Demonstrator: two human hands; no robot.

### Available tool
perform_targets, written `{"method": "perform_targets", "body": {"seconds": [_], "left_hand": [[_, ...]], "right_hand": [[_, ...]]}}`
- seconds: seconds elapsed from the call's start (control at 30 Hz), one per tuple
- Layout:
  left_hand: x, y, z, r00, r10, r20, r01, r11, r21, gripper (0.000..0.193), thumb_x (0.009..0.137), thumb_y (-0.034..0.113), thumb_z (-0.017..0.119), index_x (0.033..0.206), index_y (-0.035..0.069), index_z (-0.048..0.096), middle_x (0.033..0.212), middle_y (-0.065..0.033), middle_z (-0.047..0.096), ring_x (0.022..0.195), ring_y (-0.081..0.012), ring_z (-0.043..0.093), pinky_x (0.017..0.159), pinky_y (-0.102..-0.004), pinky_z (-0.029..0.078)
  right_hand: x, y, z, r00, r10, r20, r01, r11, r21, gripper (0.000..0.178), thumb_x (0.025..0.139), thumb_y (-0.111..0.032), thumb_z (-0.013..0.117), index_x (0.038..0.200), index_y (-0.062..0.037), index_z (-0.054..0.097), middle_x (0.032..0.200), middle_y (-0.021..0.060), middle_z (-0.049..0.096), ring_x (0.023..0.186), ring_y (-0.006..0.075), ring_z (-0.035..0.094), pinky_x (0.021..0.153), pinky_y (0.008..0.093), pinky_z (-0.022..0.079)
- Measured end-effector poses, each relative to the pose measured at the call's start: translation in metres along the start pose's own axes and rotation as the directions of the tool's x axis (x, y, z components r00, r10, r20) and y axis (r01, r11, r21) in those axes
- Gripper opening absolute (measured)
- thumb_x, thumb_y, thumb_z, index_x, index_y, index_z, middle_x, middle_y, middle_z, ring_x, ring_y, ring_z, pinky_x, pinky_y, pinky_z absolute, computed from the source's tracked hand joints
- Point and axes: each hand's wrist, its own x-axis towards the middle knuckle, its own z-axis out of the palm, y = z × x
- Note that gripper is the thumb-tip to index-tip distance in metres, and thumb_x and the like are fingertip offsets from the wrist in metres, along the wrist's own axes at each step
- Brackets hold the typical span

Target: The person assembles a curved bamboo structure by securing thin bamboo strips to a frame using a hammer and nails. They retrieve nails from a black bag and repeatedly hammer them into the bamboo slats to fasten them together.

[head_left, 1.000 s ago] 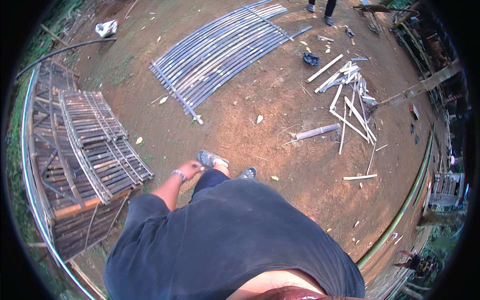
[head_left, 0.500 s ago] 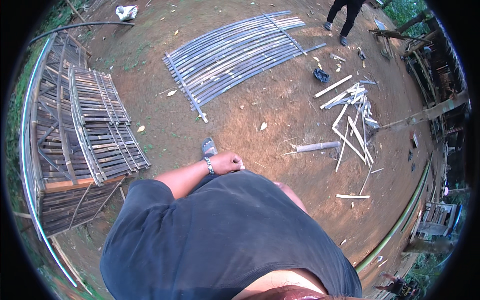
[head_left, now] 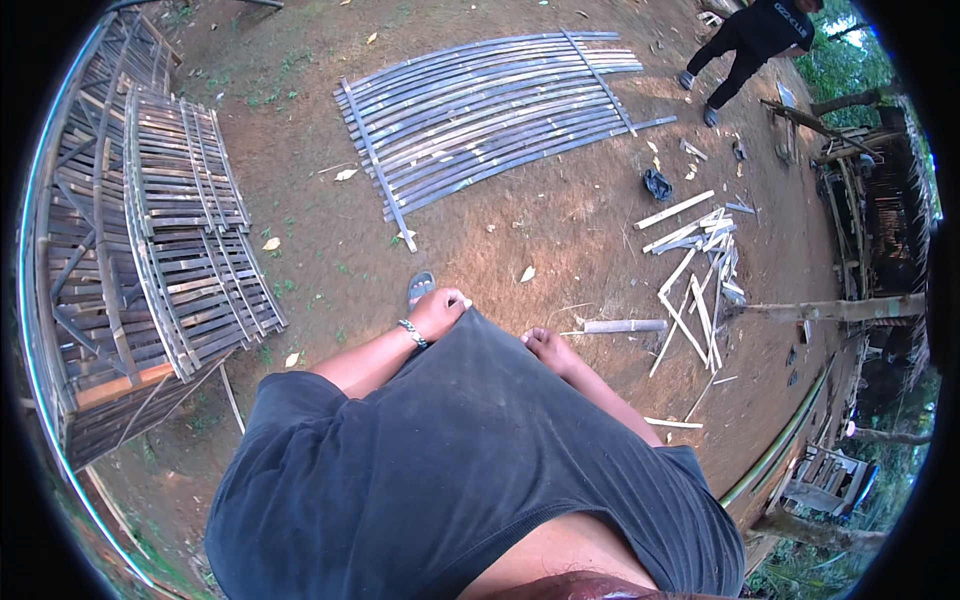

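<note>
Both of my hands pinch the lower edge of my dark T-shirt, stretching its cloth out in front of me. My left hand, with a chain bracelet at the wrist, is closed on the hem at the left. At the right, my right hand has its fingers curled closed on the other end of the hem. Beyond my left hand a sandalled foot stands on the dirt. A short bamboo piece lies on the ground just past my right hand.
A slatted bamboo panel lies on the ground ahead. Bamboo slat frames stand at the left. Loose wood strips and a black plastic bag lie to the right. Another person stands at the far right.
My right hand has come out from behind the shirt into view at its hem. The hem is now drawn forward and taut between both hands. The view has shifted, showing more of the other person.
</note>
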Motion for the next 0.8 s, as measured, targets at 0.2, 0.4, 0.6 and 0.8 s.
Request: {"method": "perform_targets", "body": {"seconds": [0.2,0.4,0.6,0.8], "left_hand": [[0.079,-0.034,-0.068,0.972,-0.086,0.219,0.037,0.975,0.217,0.03,0.092,0.032,0.068,0.087,0.003,0.072,0.084,-0.0161,0.071,0.077,-0.026,0.067,0.073,-0.0397,0.051],[0.13,-0.175,-0.169,0.971,-0.235,0.043,0.141,0.711,0.689,0.028,0.091,0.033,0.065,0.092,0.008,0.077,0.099,-0.0177,0.074,0.094,-0.0349,0.071,0.084,-0.0434,0.056],[0.132,-0.184,-0.211,0.812,-0.571,-0.122,0.508,0.588,0.629,0.029,0.081,0.027,0.079,0.103,0.008,0.077,0.113,-0.0151,0.074,0.107,-0.0313,0.07,0.093,-0.0415,0.054],[0.192,-0.148,-0.151,0.918,-0.374,-0.135,0.385,0.75,0.538,0.029,0.08,0.021,0.079,0.107,0.01,0.073,0.093,-0.0165,0.076,0.091,-0.0289,0.074,0.085,-0.0407,0.056]], "right_hand": [[0.043,-0.005,-0.033,0.966,0.153,-0.209,-0.129,0.984,0.122,0.028,0.099,-0.029,0.066,0.102,-0.0019,0.071,0.095,0.0084,0.072,0.089,0.0176,0.063,0.085,0.0342,0.05],[0.032,0.101,-0.049,0.786,0.357,-0.505,-0.394,0.919,0.035,0.021,0.092,-0.027,0.072,0.097,-0.0067,0.073,0.093,0.0128,0.075,0.087,0.0251,0.071,0.082,0.037,0.053],[-0.046,0.114,-0.005,0.675,0.626,-0.391,-0.635,0.762,0.123,0.023,0.086,-0.023,0.078,0.095,-0.0027,0.074,0.094,0.0094,0.076,0.09,0.0187,0.07,0.082,0.0359,0.053],[-0.028,0.208,0.006,0.711,0.646,-0.277,-0.592,0.763,0.26,0.02,0.088,-0.022,0.075,0.094,-0.0026,0.076,0.095,0.0083,0.076,0.092,0.0164,0.069,0.081,0.0334,0.051]]}}
